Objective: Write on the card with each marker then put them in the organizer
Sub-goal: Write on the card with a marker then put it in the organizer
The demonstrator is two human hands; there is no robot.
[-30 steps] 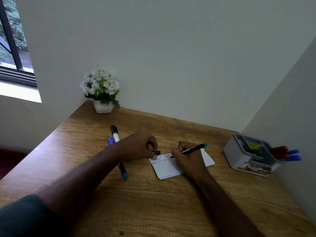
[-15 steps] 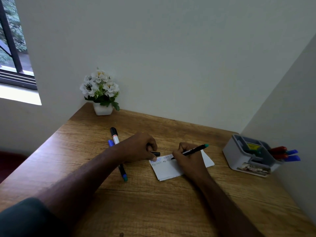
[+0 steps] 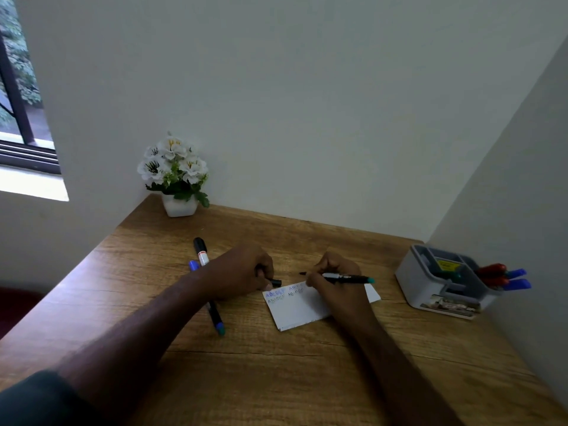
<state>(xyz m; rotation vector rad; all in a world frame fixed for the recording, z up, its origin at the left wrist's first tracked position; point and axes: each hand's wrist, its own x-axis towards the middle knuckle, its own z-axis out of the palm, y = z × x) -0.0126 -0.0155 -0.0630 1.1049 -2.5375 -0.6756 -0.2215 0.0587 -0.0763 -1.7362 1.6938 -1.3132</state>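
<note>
Right hand (image 3: 335, 284) has its grip closed around a black marker with a teal end (image 3: 347, 276), held level just above the far edge of the white card (image 3: 302, 309); tip points left, off the paper. Card lies flat on the wooden bench (image 3: 276, 373), several rows of lettering at its upper left corner. Left hand (image 3: 242, 272) rests at the card's left edge, fingers curled round a small black cap (image 3: 276, 283). Two markers lie on the bench under the left forearm: a black one with a white and red band (image 3: 201, 252), and a blue-ended one (image 3: 215, 315) crossing it. Grey organizer (image 3: 430, 290) stands at the right against the wall, red and blue markers (image 3: 504, 276) already inside. Potted white flowers (image 3: 175, 173) in the far corner.
</note>
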